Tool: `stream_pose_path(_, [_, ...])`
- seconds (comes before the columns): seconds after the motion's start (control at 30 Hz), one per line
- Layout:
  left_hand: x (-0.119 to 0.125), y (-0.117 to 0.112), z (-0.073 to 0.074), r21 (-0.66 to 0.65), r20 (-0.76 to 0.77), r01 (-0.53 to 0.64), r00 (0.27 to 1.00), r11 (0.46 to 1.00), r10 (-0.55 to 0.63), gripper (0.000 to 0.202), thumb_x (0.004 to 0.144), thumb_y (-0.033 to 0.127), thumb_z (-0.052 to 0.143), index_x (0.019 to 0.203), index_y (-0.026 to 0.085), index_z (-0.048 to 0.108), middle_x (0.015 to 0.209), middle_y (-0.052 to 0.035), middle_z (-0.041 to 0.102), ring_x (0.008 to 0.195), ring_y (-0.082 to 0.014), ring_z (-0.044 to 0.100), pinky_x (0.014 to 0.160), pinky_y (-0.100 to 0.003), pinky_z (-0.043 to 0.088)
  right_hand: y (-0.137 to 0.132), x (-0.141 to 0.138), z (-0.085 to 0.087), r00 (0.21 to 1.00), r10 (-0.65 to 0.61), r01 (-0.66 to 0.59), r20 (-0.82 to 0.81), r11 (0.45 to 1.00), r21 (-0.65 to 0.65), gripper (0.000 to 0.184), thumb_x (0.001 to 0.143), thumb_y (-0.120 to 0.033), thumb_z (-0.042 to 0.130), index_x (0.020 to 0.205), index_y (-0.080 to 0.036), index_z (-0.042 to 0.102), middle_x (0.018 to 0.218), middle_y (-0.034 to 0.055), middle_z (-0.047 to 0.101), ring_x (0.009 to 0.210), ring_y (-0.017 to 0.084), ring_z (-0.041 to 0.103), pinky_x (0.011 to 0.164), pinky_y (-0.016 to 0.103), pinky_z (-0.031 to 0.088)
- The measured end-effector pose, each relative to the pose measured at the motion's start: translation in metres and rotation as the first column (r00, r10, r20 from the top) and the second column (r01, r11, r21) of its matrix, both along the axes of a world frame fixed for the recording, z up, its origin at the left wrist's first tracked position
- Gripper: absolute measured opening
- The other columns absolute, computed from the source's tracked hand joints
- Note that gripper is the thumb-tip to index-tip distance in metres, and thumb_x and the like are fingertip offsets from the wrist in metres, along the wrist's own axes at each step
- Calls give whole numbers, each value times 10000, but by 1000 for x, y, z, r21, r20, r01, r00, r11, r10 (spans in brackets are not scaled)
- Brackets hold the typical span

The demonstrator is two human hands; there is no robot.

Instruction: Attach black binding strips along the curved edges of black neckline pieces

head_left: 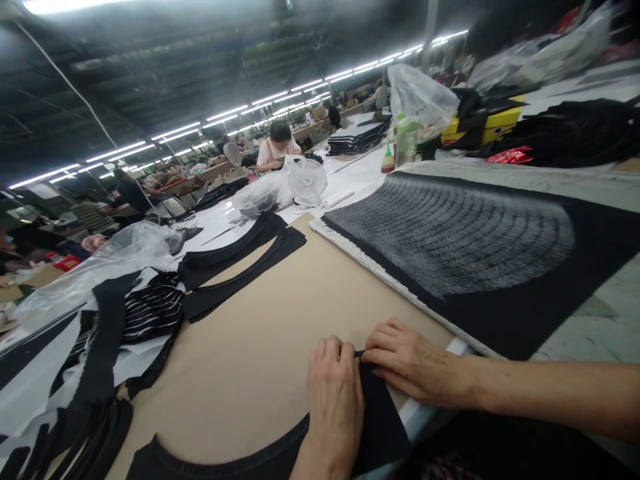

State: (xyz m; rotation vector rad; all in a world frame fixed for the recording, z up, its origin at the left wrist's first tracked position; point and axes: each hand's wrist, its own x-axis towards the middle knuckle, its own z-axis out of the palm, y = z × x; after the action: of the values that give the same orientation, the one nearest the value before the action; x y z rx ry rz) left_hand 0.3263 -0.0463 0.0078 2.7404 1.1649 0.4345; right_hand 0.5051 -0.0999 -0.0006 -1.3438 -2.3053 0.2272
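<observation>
A curved black fabric piece (pixel 225 460) lies on the tan board (pixel 260 333) at the near edge. My left hand (pixel 335 393) rests on its right end with fingers curled down onto the cloth. My right hand (pixel 410 363) comes in from the right, its fingertips pressed together at the top corner of the same black piece, pinching it. Both hands touch each other at that corner.
A large black panel with grey curved stitching (pixel 465 247) lies to the right. Black curved strips (pixel 235 267), striped fabric (pixel 150 307) and plastic bags (pixel 100 267) lie to the left. A small white fan (pixel 307 180), bottles (pixel 406 137) and seated workers (pixel 277 150) are farther back.
</observation>
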Motion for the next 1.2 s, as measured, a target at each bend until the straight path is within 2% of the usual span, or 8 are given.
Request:
stream_pose_path(0.2, [7, 3, 5, 58, -90, 31, 996, 998, -25, 224, 914, 84, 444, 818, 197, 612, 862, -25, 582, 839, -205, 493, 780, -354, 380, 1, 0, -3, 1000, -9, 9, 8, 999, 35, 175, 879, -176, 520, 1015, -171, 631, 917, 66, 609, 878, 218, 500, 822, 379, 339])
stream_pose_path(0.43, [15, 4, 4, 193, -202, 59, 979, 979, -20, 166, 853, 67, 504, 808, 183, 614, 853, -42, 592, 836, -222, 506, 761, -367, 368, -1, 0, -4, 1000, 4, -5, 16, 997, 78, 173, 871, -157, 503, 998, -156, 620, 935, 72, 623, 878, 215, 499, 836, 383, 328])
stream_pose_path(0.63, [14, 5, 4, 193, -233, 58, 972, 980, -12, 180, 855, 59, 485, 813, 180, 611, 856, -49, 594, 837, -231, 510, 771, -377, 386, -2, -1, -3, 998, 1, -9, 65, 992, 128, 180, 870, -160, 507, 1007, -159, 623, 911, 63, 617, 853, 213, 490, 833, 392, 312])
stream_pose_path(0.9, [-5, 26, 16, 199, -93, -149, 981, 969, 170, 222, 909, 77, 418, 796, 178, 580, 851, -45, 569, 845, -213, 507, 793, -362, 412, -5, -4, -3, 993, -4, -17, 118, 984, 179, 197, 911, -136, 437, 992, -152, 616, 895, 69, 605, 824, 197, 486, 832, 387, 314])
stream_pose_path(1.0, [-15, 31, 14, 90, 40, -193, 981, 977, 190, 198, 921, 104, 439, 800, 181, 576, 846, -38, 565, 841, -201, 525, 771, -338, 435, -5, -4, -3, 992, -3, -20, 125, 982, 187, 194, 914, -137, 438, 991, -153, 615, 890, 66, 604, 825, 195, 483, 833, 387, 313])
stream_pose_path(1.1, [-25, 23, 5, -58, 206, -68, 975, 996, 79, 180, 931, 111, 447, 912, 196, 604, 880, -27, 591, 848, -178, 557, 767, -309, 463, -5, -4, -3, 993, -13, -7, 116, 984, 176, 195, 919, -146, 443, 1002, -163, 618, 901, 65, 606, 852, 199, 488, 850, 394, 307])
stream_pose_path(1.2, [-33, 9, -8, -92, 251, 87, 966, 992, -62, 281, 933, 71, 404, 1068, 214, 605, 957, -33, 607, 896, -172, 563, 806, -308, 482, -4, -4, -1, 995, -31, 17, 92, 989, 150, 179, 912, -164, 467, 1001, -173, 623, 915, 59, 607, 873, 205, 488, 867, 401, 301])
